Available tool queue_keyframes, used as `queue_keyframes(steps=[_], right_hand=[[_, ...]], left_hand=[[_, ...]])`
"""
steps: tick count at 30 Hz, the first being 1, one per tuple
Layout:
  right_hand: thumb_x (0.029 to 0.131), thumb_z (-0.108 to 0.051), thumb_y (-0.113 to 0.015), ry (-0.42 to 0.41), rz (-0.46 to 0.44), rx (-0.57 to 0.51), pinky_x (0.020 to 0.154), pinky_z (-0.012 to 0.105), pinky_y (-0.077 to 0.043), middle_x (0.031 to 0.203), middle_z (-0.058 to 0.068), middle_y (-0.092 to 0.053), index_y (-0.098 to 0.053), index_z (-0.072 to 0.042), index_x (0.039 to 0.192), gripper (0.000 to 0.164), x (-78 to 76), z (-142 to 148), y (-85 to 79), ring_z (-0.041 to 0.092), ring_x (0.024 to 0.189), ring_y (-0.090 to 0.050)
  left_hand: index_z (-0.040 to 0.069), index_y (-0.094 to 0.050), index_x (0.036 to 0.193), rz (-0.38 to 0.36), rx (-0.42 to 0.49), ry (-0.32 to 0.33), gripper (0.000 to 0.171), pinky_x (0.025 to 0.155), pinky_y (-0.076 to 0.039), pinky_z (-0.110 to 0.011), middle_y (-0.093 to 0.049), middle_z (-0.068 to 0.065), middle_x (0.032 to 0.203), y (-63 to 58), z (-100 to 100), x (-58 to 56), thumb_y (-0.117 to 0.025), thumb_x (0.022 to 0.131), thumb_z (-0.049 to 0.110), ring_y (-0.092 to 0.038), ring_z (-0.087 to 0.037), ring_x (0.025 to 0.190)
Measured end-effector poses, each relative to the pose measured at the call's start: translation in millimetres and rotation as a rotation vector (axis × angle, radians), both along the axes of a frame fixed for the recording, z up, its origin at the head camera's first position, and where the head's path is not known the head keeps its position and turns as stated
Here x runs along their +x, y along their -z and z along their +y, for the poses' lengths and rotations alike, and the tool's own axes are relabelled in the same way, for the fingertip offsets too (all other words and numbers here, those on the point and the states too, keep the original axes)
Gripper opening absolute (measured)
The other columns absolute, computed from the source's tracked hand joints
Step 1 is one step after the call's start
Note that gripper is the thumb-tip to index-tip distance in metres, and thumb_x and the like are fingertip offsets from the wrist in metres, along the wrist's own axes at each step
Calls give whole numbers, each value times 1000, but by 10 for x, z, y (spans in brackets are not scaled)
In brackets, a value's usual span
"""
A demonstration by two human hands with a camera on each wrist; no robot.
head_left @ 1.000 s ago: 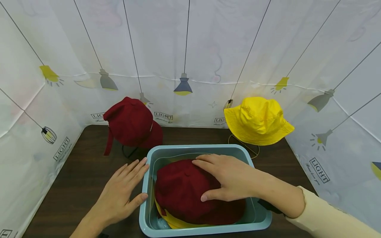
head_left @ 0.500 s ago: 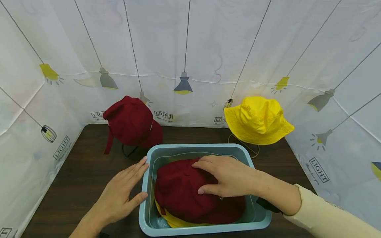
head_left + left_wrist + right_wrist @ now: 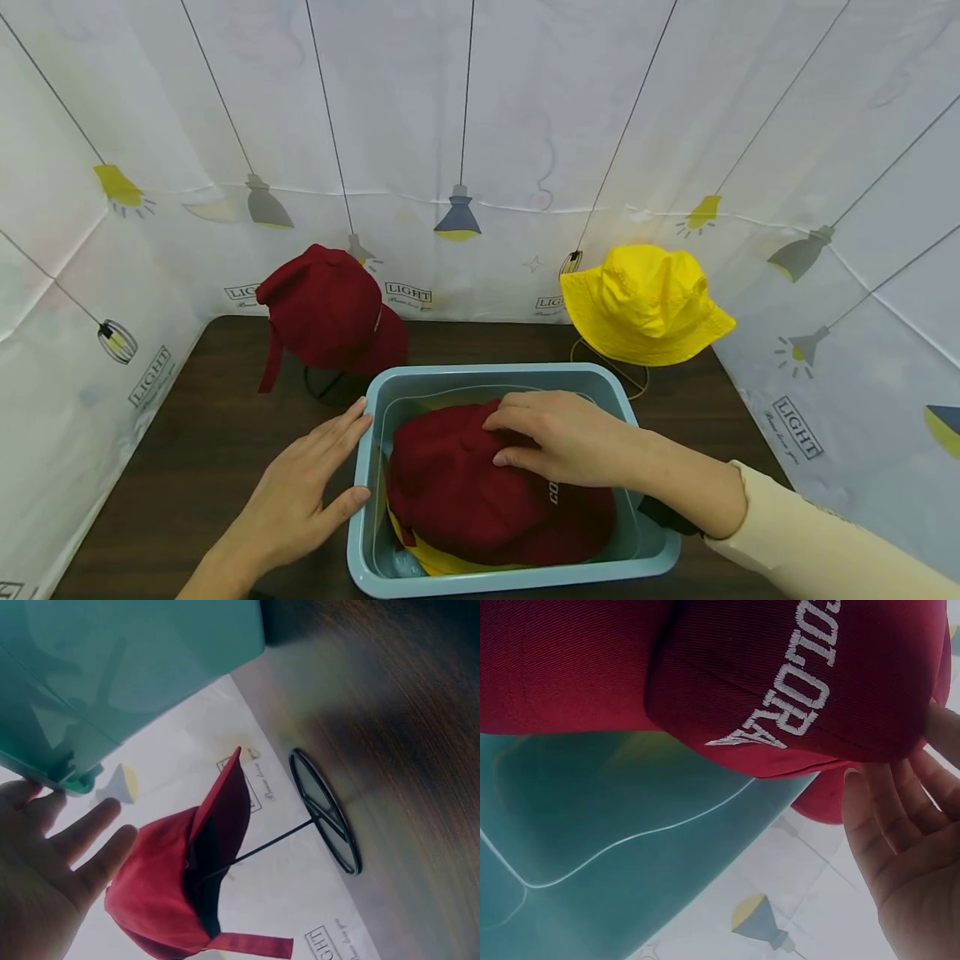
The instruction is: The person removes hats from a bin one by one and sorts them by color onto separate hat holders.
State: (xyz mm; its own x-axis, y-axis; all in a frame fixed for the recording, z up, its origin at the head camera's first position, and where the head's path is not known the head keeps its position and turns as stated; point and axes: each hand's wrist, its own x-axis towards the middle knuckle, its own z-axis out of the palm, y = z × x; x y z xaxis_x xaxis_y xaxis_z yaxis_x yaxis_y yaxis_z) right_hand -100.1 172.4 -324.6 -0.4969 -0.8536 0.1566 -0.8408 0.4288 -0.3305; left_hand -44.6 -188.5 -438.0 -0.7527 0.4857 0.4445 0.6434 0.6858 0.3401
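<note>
A dark red baseball cap (image 3: 457, 492) with white lettering lies in a light blue plastic basin (image 3: 510, 575). My right hand (image 3: 562, 437) reaches over the basin's right side and pinches the top of the cap's crown between thumb and fingers. From the right wrist view the cap (image 3: 727, 682) fills the upper part, the hand (image 3: 922, 855) at its edge. Under the cap shows the brim of a yellow hat (image 3: 442, 560). My left hand (image 3: 300, 492) rests its fairly straight fingers against the basin's left rim; in the left wrist view, the hand (image 3: 52, 877) touches that rim with its fingertips.
Behind the basin on the left, another red cap (image 3: 322, 308) hangs on a black wire stand (image 3: 326, 814). A yellow bucket hat (image 3: 645, 304) sits back right on a stand with a wire base (image 3: 637, 387). The dark wooden table (image 3: 187, 467) meets a white printed curtain (image 3: 420, 125).
My right thumb has drawn closer to the fingers, gathering the cap's crown, and the white lettering has come into view. The left hand stays at the rim.
</note>
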Motion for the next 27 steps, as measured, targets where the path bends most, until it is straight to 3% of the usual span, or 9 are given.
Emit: queue_keyframes(steps=[8,27], right_hand=[[91,-8,-81,-28,90,-51,72,16,-54,91,-8,-68,-77,-13,105,15,-24,-16,-9,5,77,-61],[91,-2,-79,-26,5,-85,73,18,-56,92,-9,-69,-74,-14,104,18,15,13,-227,4,79,-64]], left_hand=[[13,-40,163,-9,9,-3,76,105,-49,-56,-35,-3,169,-4,4,-1,-68,97,40,-48,-25,145],[13,-40,163,-3,20,8,75,108,-48,-53,-36,-4,168,7,-15,-1,-67,99,41,-49,-24,144]])
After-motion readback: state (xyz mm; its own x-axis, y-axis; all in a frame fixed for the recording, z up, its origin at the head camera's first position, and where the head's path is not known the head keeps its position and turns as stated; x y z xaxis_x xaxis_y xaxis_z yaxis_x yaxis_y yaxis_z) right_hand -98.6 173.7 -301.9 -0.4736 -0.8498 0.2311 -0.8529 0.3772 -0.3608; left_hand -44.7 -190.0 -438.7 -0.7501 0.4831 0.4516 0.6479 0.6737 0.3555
